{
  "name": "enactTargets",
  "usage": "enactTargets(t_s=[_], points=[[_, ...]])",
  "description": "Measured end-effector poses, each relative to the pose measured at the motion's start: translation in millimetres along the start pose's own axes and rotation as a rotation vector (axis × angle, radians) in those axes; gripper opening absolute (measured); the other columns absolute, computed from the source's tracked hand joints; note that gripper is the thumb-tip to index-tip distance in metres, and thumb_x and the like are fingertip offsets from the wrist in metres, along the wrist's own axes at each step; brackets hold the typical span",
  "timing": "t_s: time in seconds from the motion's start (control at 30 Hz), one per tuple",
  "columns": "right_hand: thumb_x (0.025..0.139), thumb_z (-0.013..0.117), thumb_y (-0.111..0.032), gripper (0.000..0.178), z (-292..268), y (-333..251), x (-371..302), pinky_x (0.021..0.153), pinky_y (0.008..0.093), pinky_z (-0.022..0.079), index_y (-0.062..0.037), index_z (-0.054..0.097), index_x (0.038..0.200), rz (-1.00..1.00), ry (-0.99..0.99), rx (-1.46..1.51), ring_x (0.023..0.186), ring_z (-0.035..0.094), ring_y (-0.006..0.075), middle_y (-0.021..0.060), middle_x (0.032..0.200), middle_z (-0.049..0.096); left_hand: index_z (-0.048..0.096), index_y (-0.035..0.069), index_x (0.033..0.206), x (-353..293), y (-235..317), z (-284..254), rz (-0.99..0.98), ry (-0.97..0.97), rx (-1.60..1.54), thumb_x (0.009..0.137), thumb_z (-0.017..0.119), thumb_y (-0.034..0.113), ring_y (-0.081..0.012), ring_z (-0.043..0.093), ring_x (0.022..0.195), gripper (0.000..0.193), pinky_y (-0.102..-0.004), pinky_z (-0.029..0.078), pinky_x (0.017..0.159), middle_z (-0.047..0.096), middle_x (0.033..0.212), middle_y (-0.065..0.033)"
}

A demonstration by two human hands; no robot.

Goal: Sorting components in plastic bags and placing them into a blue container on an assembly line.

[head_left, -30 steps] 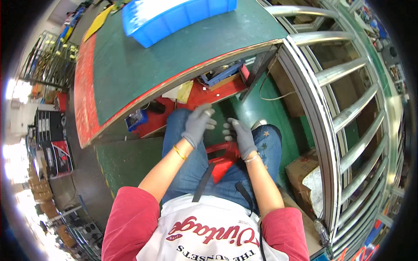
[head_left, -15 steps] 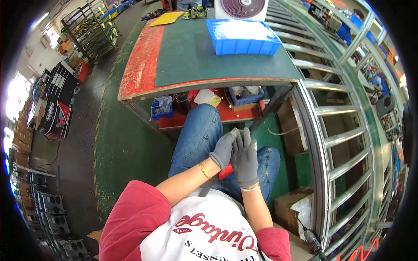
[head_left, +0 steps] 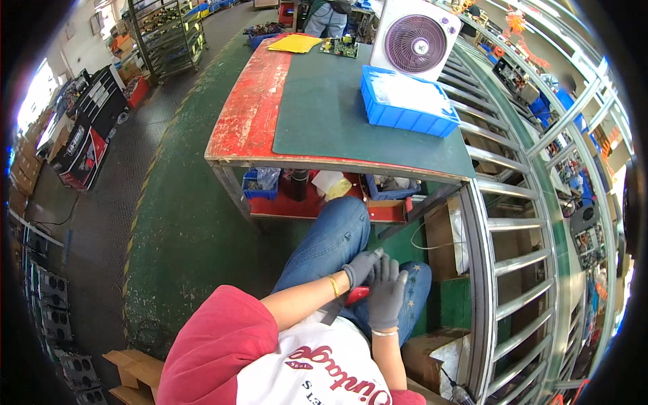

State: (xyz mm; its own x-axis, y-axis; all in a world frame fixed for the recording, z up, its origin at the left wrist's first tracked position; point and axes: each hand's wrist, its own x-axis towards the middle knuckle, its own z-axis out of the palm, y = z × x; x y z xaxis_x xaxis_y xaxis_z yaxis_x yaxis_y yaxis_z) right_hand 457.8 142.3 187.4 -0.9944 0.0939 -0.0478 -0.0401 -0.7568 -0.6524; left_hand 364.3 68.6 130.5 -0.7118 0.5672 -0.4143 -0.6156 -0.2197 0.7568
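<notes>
Factory floor, green-topped workbench (head_left: 324, 115) upper centre. Two grey-gloved hands low centre over lap: left hand (head_left: 361, 266) pinching right hand (head_left: 387, 297) glove, fingers spread upward. One red object (head_left: 356, 295), possibly a seat, beneath them.

A small red object (head_left: 356, 295) rests on the seated person's lap, on blue jeans, mostly covered by the grey-gloved left hand (head_left: 362, 266) and right hand (head_left: 387, 295), which touch above it.
</notes>
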Motion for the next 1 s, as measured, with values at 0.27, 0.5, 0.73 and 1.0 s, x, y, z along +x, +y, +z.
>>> enactTargets(t_s=[0.27,0.5,0.73,1.0], points=[[0.105,0.028,-0.052,0.067,-38,9,23,0.119,0.0448,0.022,-0.0096,0.018,0.157,0.094,0.256,-0.045,0.144,0.03,0.0306,0.0108,0.16,0.027,0.066,0.016,0.101,38,-35,-10,-0.063,-0.048,-0.116,0.101,0.054,0.034,-0.0094,0.053,0.064,0.021,-0.026,0.043,0.056,0.062,0.076,0.0022],[0.107,0.036,-0.032,0.053,-76,28,15,0.121,0.0357,0.021,-0.0003,0.032,0.149,0.284,0.191,1.709,0.144,0.032,0.0242,0.0153,0.157,0.032,0.068,0.011,0.108,142,-149,-45,-0.186,0.416,0.097,0.102,0.045,0.027,-0.0207,0.066,0.096,0.028,-0.0411,0.05,0.084,0.069,0.094,-0.0097],[0.101,0.037,-0.031,0.05,-92,19,-4,0.118,0.0407,0.018,-0.0116,0.043,0.147,0.315,0.364,2.521,0.145,0.032,0.0248,0.0024,0.153,0.043,0.061,0.02,0.094,223,-242,-63,0.055,0.412,0.059,0.102,0.035,0.034,-0.0233,0.06,0.08,0.031,-0.0414,0.047,0.07,0.063,0.083,-0.0061],[0.099,0.039,-0.03,0.05,-74,27,-6,0.116,0.0433,0.02,-0.0118,0.045,0.146,0.294,0.346,3.242,0.144,0.033,0.0252,0.0009,0.152,0.045,0.058,0.024,0.1,234,-278,-135,-0.298,-0.215,-0.75,0.098,0.038,0.041,-0.0282,0.054,0.086,0.027,-0.0456,0.043,0.073,0.059,0.094,-0.0059]])
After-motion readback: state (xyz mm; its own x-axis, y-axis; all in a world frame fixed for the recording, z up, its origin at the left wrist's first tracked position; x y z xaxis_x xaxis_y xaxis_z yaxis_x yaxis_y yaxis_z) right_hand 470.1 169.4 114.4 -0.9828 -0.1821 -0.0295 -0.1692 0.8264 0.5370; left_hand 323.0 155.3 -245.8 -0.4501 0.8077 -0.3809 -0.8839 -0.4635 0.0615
